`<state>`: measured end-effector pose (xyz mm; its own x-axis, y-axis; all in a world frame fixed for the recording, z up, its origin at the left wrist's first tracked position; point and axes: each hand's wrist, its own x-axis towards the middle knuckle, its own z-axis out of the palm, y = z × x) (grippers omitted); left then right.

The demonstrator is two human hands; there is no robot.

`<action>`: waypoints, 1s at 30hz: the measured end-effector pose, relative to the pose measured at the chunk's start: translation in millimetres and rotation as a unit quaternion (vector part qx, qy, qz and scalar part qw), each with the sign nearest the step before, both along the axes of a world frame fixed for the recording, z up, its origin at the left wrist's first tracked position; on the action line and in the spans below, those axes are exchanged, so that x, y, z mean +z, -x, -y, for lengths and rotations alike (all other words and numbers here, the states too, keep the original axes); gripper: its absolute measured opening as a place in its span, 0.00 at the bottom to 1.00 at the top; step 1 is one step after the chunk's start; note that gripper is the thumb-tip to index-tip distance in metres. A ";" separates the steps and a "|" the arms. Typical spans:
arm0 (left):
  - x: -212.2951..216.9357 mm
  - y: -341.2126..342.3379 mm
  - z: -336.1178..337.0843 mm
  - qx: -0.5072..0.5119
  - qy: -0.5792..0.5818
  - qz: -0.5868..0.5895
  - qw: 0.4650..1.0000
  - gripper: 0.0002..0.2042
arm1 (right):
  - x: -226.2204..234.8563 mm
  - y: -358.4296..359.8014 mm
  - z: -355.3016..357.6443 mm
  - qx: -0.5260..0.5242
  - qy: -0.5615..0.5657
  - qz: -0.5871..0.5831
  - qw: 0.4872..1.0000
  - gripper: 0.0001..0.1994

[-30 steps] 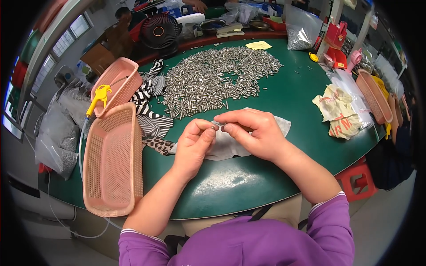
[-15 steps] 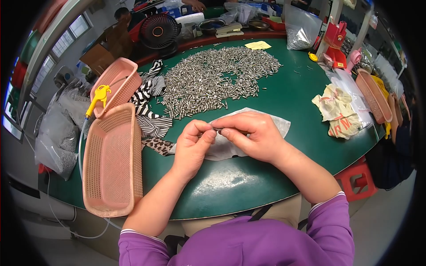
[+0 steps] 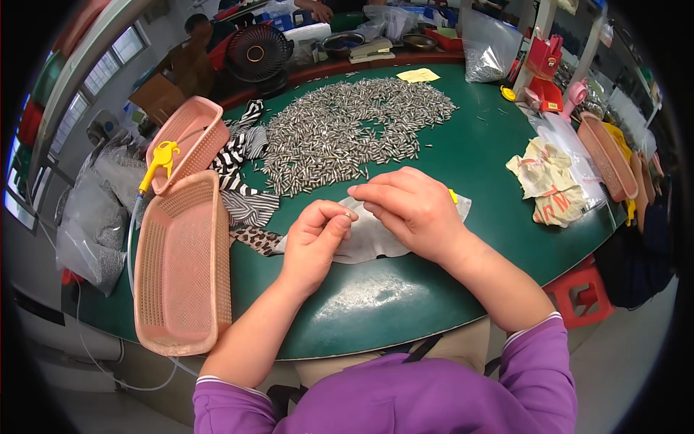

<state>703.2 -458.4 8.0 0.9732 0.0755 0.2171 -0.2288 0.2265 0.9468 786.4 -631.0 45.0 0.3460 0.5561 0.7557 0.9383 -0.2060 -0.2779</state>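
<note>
Small metal piece (image 3: 348,214): a tiny, pale, shiny part pinched at the fingertips of the left hand (image 3: 312,242), just above the white cloth (image 3: 376,235), near the table's front edge.
Left hand: curled nearly closed, thumb and forefinger pressed together on the small metal piece; the other fingers are folded under.
Right hand (image 3: 412,210): fingers bent and drawn together, tips pointing toward 9 o'clock at the piece; I cannot tell whether it grips anything or only touches.
Key relation: the piece sits at 9 o'clock from the right fingertips, almost touching them, and at 1 o'clock from the middle of the left hand; the left hand has it, the right is just beside.
Long axis: too small to read with any certainty.
White cloth: lies flat under both hands, its right end showing at 3 o'clock past the right hand, with a bit of yellow (image 3: 452,195) at that hand's edge.
Pile of metal pins (image 3: 354,130): a broad grey heap at 12 o'clock from the hands, well apart from them.
Pink baskets (image 3: 181,267): one at 9 o'clock from the left hand, another behind it at 11 o'clock bearing a yellow nozzle (image 3: 160,160).
Striped fabric (image 3: 242,181): between the baskets and the pile.
Hidden: the right palm's underside, and the cloth under both hands.
</note>
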 end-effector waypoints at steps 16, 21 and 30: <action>-1.5 -0.6 -2.5 -0.021 0.007 0.010 1.000 0.07 | -2.9 4.3 -2.2 0.085 -0.032 -0.120 0.989 0.09; -0.2 -0.4 -0.9 -0.016 -0.024 0.016 0.999 0.10 | -3.0 4.1 -2.9 0.094 -0.037 -0.116 0.988 0.09; 0.4 1.1 -3.6 -0.078 -0.010 -0.031 0.996 0.11 | 0.7 2.4 1.2 0.020 0.020 0.013 1.000 0.10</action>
<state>702.1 -454.8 8.3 0.9843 -0.0808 0.1571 -0.1343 0.2352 0.9626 784.0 -632.1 45.7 0.3029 0.5991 0.7412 0.9529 -0.1778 -0.2458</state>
